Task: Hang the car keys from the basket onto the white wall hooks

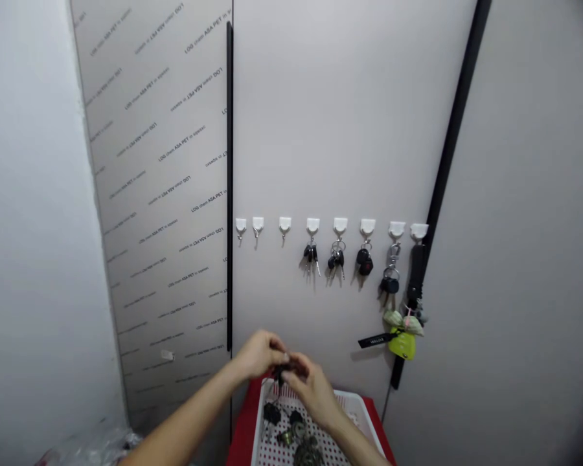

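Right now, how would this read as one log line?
left hand: holding dark item, blurred | right hand: same item | basket: below | keys: on hooks

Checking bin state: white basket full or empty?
Neither: a dark key bunch and a brass-coloured piece lie inside the white basket, its perforated floor showing.

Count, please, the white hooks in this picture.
8 white hooks, in one row across the pale panel: three at the left, then four holding keys, and one at the far right holding a black strap.
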